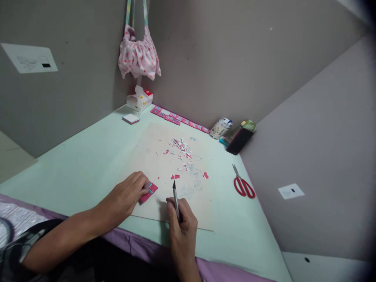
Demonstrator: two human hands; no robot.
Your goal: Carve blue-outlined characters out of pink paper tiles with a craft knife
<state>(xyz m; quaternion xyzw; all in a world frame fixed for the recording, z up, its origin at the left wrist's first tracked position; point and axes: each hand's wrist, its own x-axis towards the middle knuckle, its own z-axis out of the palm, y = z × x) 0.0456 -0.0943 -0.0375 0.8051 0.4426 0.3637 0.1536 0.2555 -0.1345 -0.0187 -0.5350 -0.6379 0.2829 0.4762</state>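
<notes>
My right hand (183, 221) is closed around a craft knife (176, 199), its blade pointing up and away over the cutting board (152, 156). To the left, my left hand (132, 192) has its fingers curled on a red paper piece (152, 190) with some blue and white marking; part of the piece is hidden under the fingers. Just beyond the knife tip lies a small red scrap (175, 177). Farther up the board is a pile of red and white paper scraps (181, 147). Another red scrap (205, 175) rests at the board's right side.
Red-handled scissors (243, 186) lie on the right of the table (226, 219). Along the back stand a can (220, 128), a dark phone-like slab (240, 141), a row of red paper pieces (179, 118), a stack of cards (131, 118) and a tissue pack (139, 98). A pink bag (139, 55) hangs above.
</notes>
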